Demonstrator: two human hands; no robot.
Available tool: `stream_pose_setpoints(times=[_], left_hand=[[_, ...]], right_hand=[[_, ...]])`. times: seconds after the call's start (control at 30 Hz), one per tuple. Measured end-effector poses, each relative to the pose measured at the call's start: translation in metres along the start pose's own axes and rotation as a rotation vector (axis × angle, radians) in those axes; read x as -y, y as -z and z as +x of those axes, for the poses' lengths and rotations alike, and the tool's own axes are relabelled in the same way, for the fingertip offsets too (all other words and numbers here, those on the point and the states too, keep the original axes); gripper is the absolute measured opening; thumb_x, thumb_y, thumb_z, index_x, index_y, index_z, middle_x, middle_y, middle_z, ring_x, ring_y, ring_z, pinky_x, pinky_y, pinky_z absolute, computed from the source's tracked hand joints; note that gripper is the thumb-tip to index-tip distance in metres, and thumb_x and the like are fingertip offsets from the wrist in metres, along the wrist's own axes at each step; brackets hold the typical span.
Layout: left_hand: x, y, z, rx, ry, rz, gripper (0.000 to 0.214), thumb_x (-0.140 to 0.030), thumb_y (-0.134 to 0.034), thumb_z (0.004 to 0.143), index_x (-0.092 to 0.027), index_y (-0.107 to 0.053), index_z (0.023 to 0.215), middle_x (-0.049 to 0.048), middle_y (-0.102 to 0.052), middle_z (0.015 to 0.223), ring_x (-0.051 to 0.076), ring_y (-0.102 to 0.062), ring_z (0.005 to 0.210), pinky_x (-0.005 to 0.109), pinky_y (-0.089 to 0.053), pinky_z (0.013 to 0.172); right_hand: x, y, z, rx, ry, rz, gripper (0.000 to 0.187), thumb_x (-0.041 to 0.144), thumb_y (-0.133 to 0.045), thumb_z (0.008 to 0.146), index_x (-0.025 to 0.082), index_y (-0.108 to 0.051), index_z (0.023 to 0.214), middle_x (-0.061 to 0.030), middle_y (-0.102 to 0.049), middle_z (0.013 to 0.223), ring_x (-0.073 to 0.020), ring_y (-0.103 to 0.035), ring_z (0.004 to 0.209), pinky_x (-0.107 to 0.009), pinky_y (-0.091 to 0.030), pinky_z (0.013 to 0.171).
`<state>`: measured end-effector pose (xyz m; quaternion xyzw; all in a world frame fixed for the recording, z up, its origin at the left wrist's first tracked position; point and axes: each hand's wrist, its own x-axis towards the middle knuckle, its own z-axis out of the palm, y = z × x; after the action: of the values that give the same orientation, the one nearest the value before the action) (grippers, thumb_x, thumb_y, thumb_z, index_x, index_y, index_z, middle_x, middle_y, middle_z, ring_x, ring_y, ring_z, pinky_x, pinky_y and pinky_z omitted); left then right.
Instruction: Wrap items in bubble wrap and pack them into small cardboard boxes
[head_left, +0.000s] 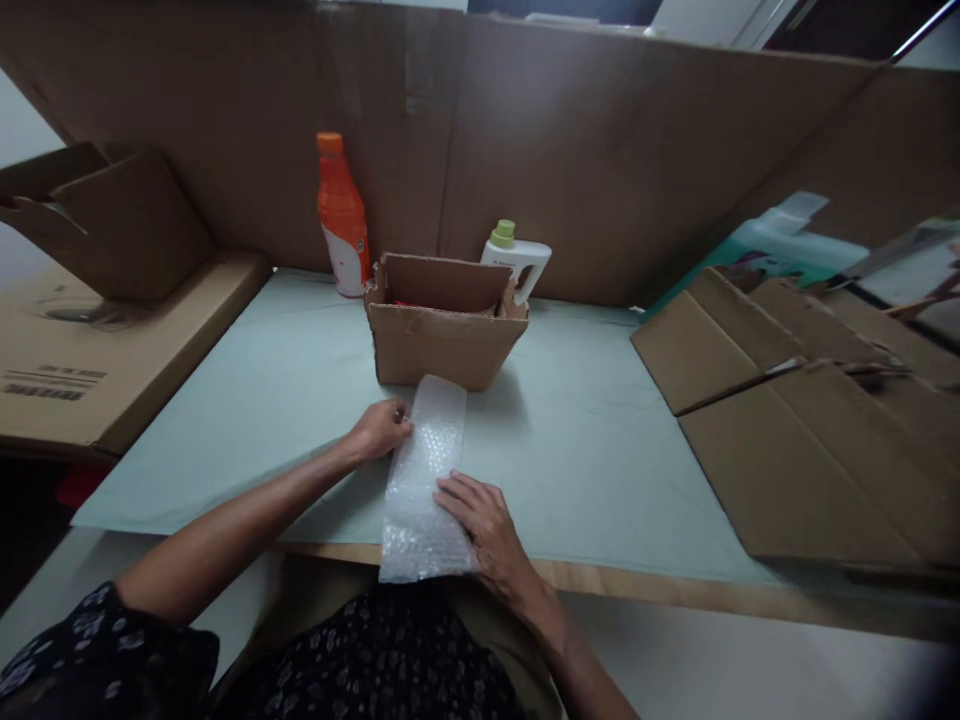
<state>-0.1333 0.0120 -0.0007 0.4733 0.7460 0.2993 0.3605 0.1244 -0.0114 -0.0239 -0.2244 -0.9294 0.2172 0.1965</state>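
Note:
A long folded strip of clear bubble wrap [427, 470] lies on the pale green table cover, its near end hanging over the front edge. With fingers curled in a pinch, my left hand [381, 430] grips the strip's left edge near the far end. My right hand [484, 525] rests on the near right part of the strip, fingers stretched out and lying flat. Just beyond the wrap stands a small open cardboard box [442, 345]; something red shows inside, mostly hidden by the front wall.
Behind the box stand an orange bottle [345, 220] and a white bottle with a green cap [517, 255]. Cardboard boxes [817, 470] and a teal jug [780, 245] are at the right. More cardboard [142, 225] sits at left. A tall cardboard wall [570, 150] closes the back.

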Motion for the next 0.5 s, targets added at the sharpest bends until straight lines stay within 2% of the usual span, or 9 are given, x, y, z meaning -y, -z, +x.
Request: stream_pose_setpoints(times=[0.1,0.17,0.23,0.27,0.33,0.37,0.43,0.5], left_hand=[[0.006,0.017,-0.002,-0.056,-0.042,0.106,0.021,-0.024,-0.072,0.068,-0.022,-0.066,0.088,-0.0014,-0.060,0.059,0.018,-0.057,0.061,0.027,-0.039,0.061],[0.011,0.029,-0.004,-0.107,-0.058,0.143,0.031,-0.030,-0.071,0.072,-0.022,-0.067,0.102,0.0012,-0.065,0.069,0.020,-0.060,0.066,0.030,-0.042,0.066],[0.015,0.038,-0.004,-0.176,-0.074,0.154,0.051,-0.035,-0.065,0.078,-0.020,-0.059,0.126,0.0069,-0.071,0.094,0.020,-0.062,0.074,0.033,-0.046,0.072],[0.015,0.041,-0.002,-0.228,-0.090,0.133,0.063,-0.036,-0.063,0.079,-0.018,-0.050,0.138,0.0114,-0.068,0.112,0.020,-0.063,0.079,0.034,-0.048,0.075],[0.013,0.041,0.006,-0.331,-0.140,0.040,0.084,-0.038,-0.064,0.079,-0.016,-0.030,0.153,0.0201,-0.053,0.139,0.022,-0.064,0.089,0.038,-0.050,0.080],[0.010,0.038,0.011,-0.363,-0.172,-0.017,0.088,-0.037,-0.065,0.079,-0.015,-0.025,0.155,0.0220,-0.048,0.145,0.024,-0.064,0.094,0.040,-0.051,0.083],[0.003,0.032,0.026,-0.381,-0.229,-0.107,0.085,-0.033,-0.064,0.081,-0.016,-0.026,0.155,0.0206,-0.050,0.144,0.027,-0.064,0.101,0.043,-0.052,0.087],[-0.006,0.028,0.044,-0.388,-0.249,-0.126,0.075,-0.026,-0.059,0.084,-0.017,-0.030,0.152,0.0162,-0.057,0.138,0.029,-0.061,0.109,0.044,-0.050,0.093]], right_hand=[[0.000,0.012,-0.014,0.035,-0.057,-0.017,0.066,0.005,-0.049,0.080,0.027,-0.056,0.142,-0.0071,-0.060,0.144,-0.0279,-0.048,0.138,-0.053,-0.044,0.108],[-0.009,0.025,-0.023,0.028,-0.086,-0.002,0.066,0.006,-0.046,0.081,0.029,-0.055,0.142,-0.0067,-0.057,0.146,-0.0275,-0.049,0.138,-0.053,-0.044,0.108],[-0.026,0.038,-0.021,-0.036,-0.156,0.031,0.058,0.012,-0.046,0.086,0.029,-0.056,0.140,-0.0081,-0.057,0.146,-0.0279,-0.053,0.134,-0.054,-0.046,0.107],[-0.036,0.044,-0.012,-0.093,-0.214,0.061,0.053,0.017,-0.048,0.089,0.028,-0.056,0.140,-0.0096,-0.058,0.145,-0.0282,-0.055,0.132,-0.053,-0.047,0.105],[-0.058,0.051,0.019,-0.229,-0.347,0.147,0.053,0.031,-0.054,0.091,0.024,-0.051,0.144,-0.0138,-0.059,0.143,-0.0296,-0.059,0.126,-0.052,-0.052,0.099],[-0.069,0.053,0.039,-0.287,-0.404,0.200,0.060,0.038,-0.058,0.089,0.021,-0.048,0.145,-0.0158,-0.059,0.141,-0.0302,-0.062,0.122,-0.050,-0.055,0.094],[-0.090,0.054,0.086,-0.362,-0.467,0.272,0.067,0.044,-0.062,0.084,0.017,-0.047,0.144,-0.0179,-0.062,0.136,-0.0307,-0.065,0.114,-0.045,-0.057,0.086],[-0.107,0.053,0.130,-0.400,-0.496,0.279,0.059,0.043,-0.059,0.084,0.015,-0.052,0.136,-0.0171,-0.068,0.124,-0.0303,-0.066,0.106,-0.045,-0.056,0.085]])
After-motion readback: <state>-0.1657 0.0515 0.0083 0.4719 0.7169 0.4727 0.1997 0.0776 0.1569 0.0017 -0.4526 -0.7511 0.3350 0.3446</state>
